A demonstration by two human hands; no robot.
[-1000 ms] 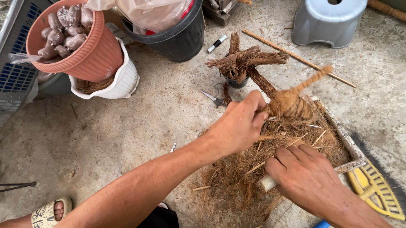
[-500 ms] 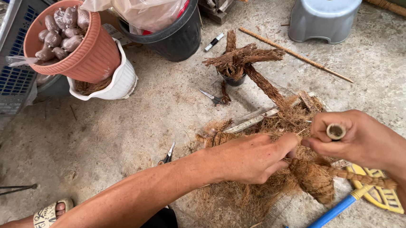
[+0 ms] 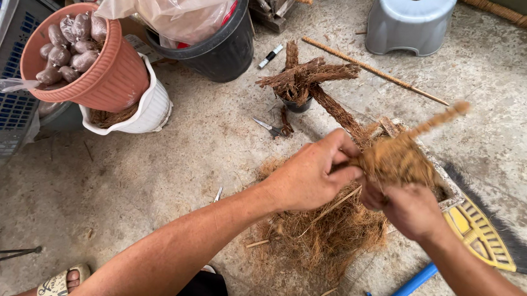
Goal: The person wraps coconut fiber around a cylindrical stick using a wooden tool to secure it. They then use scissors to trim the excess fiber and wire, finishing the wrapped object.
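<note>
**Wrapping fibre round a stick**

Bare concrete floor (image 3: 150,177) under me, littered with loose brown fibre. A pile of it (image 3: 325,233) lies just below my hands, a yellow broom (image 3: 480,234) with a blue handle beside it. Further off stand a grey stool (image 3: 408,19), a black bucket (image 3: 221,46), a pink pot (image 3: 105,72) of tubers and small scissors (image 3: 268,127).

My left hand (image 3: 308,176) pinches the near end of the fibre bundle (image 3: 398,160), fingers closed tight on it. My right hand (image 3: 410,211) grips the bundle from below, clenched round it. The bundle sits between both hands, raised above the pile, with a thin fibre-covered stick (image 3: 438,120) poking up and away from it.

I judge I am mid-wrap, pressing fibre onto the stick. Next likely calls for a firm hold with the right while the left draws the strands snug, without letting the bundle loosen.
</note>
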